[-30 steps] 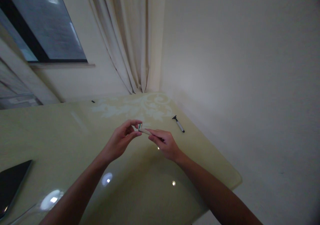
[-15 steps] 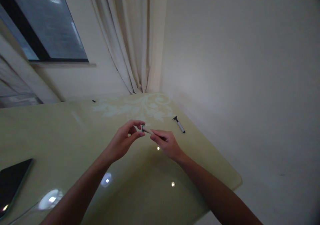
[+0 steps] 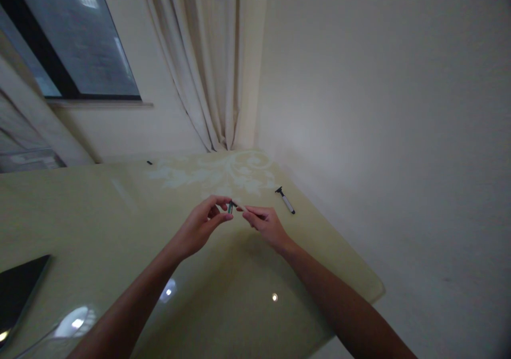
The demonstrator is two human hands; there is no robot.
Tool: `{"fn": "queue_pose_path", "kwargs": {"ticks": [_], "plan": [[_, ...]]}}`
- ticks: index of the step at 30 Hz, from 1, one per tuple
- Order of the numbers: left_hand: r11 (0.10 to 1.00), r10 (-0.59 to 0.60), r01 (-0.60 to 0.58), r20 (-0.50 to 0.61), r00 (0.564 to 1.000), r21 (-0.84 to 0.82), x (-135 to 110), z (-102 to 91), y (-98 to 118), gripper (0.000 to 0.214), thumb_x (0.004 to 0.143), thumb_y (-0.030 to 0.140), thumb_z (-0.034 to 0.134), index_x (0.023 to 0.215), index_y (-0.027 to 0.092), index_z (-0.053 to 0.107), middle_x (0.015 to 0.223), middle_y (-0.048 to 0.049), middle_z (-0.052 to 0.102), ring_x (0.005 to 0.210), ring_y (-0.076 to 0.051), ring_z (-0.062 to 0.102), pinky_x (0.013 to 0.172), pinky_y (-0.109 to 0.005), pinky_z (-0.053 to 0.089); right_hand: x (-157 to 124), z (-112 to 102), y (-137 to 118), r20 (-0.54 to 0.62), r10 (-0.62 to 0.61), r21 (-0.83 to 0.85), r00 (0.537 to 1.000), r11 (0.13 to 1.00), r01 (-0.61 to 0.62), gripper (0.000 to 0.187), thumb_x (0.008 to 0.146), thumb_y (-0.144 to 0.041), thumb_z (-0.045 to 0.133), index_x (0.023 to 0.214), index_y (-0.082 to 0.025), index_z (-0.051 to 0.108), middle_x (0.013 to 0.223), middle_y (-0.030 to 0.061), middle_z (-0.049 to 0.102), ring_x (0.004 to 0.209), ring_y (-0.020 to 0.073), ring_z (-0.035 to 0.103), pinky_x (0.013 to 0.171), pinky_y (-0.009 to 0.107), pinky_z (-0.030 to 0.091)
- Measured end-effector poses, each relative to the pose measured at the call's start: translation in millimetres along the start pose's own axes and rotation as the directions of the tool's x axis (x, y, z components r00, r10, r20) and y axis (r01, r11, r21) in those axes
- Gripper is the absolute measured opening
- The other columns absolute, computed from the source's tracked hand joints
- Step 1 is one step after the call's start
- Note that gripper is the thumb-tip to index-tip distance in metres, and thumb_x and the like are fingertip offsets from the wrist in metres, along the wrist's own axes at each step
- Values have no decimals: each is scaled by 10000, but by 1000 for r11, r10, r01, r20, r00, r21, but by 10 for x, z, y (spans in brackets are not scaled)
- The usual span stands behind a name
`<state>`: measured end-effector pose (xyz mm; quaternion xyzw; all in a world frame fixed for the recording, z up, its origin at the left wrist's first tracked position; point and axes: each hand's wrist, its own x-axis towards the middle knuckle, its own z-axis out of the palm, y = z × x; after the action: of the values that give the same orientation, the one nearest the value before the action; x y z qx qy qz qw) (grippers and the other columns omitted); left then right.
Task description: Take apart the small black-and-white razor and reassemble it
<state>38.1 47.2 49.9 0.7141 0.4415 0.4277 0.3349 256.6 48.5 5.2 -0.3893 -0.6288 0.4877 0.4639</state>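
My left hand (image 3: pixel 202 223) pinches a small dark razor cartridge (image 3: pixel 230 209) between thumb and fingertips, above the table. Closed round a pale razor handle (image 3: pixel 241 206), my right hand (image 3: pixel 270 230) holds it so its dark neck points left at the cartridge's upper end. Whether neck and cartridge are joined or only touching, I cannot tell. Just beyond my right hand a second razor (image 3: pixel 286 202), with a grey and black handle, lies on the table.
The glossy pale-green table (image 3: pixel 223 306) ends in a rounded corner at right, beside a wall. A dark flat device (image 3: pixel 19 290) and a cable (image 3: pixel 38 343) lie at left. A small black piece (image 3: pixel 149 162) rests near the back edge, by the curtain (image 3: pixel 211 71).
The razor handle has tilted, its neck end rising against the cartridge, which now shows more of its side. Both hands keep their hold and have shifted only slightly.
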Motion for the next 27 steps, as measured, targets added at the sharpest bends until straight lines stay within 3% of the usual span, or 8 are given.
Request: {"fn": "queue_pose_path", "kwargs": {"ticks": [5, 11, 15, 19, 24, 27], "plan": [[1000, 12, -13, -10, 1000, -25, 9, 25, -57, 314, 885, 387, 684, 1136, 198, 690, 777, 23, 617, 629, -117, 532, 582, -240, 412, 19, 1, 53, 158, 50, 86, 986, 994, -64, 522, 893, -554, 706, 1182, -129, 794, 601, -50, 387, 545, 90, 310, 519, 246, 249], [1000, 9, -9, -9, 1000, -21, 9, 24, -51, 344, 862, 404, 718, 1138, 199, 705, 770, 20, 614, 666, -132, 548, 611, -252, 432, 45, -58, 22, -56, 19, 60, 998, 998, -16, 544, 870, -569, 713, 1139, -104, 802, 603, -47, 371, 566, 96, 292, 521, 249, 228], [998, -5, 5, 5, 1000, -61, 21, 30, -81, 375, 868, 433, 702, 1155, 190, 697, 770, 15, 616, 663, -136, 558, 608, -256, 436, 40, -36, 36, 62, 0, 26, 998, 1000, -2, 521, 868, -571, 716, 1124, -129, 816, 621, -27, 446, 588, 103, 349, 542, 249, 277], [998, -1, 3, 34, 999, -56, 24, 38, -132, 356, 862, 421, 718, 1133, 191, 702, 757, 22, 605, 656, -131, 544, 599, -249, 427, 50, -14, 71, -61, -16, -30, 998, 999, 14, 481, 860, -556, 723, 1076, -141, 834, 651, -4, 533, 633, 119, 410, 582, 254, 334], [997, 0, 3, 48, 999, -72, 22, 37, -153, 376, 871, 431, 706, 1155, 185, 693, 729, 31, 587, 647, -132, 541, 587, -245, 422, 57, -21, 95, 38, -1, -20, 999, 1000, 2, 452, 850, -543, 738, 1058, -155, 840, 656, 2, 574, 621, 119, 437, 587, 253, 357], [998, 5, -1, 51, 999, -67, 24, 40, -161, 357, 869, 421, 705, 1141, 189, 697, 734, 33, 583, 648, -131, 543, 584, -244, 422, 70, -31, 128, -75, -17, -36, 997, 999, 14, 446, 846, -537, 742, 1030, -143, 844, 682, 18, 610, 644, 125, 463, 604, 257, 367]]}}
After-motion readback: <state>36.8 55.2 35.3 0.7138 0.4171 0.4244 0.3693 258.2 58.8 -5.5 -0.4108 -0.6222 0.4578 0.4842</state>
